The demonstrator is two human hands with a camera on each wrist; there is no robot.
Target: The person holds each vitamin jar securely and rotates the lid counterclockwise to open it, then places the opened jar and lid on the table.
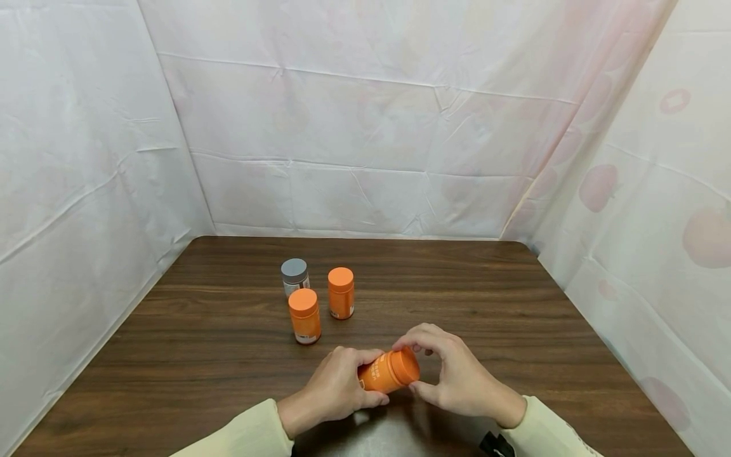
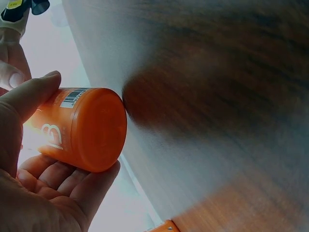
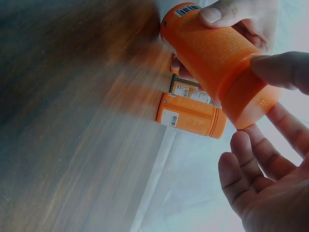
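Near the front of the table, an orange supplement bottle lies tilted on its side in my left hand. The thumb and fingers grip its body, and its round base faces the left wrist camera. The bottle's orange screw cap points to the right and is on the bottle. My right hand pinches this cap, with the thumb on one side and fingertips on the other. In the right wrist view, the other fingers are partly bent, off the cap.
Two more orange bottles, a nearer one and a farther one, stand upright left of centre. A grey-capped bottle is partly hidden behind the nearer one. Pale plastic sheeting surrounds the brown wooden table.
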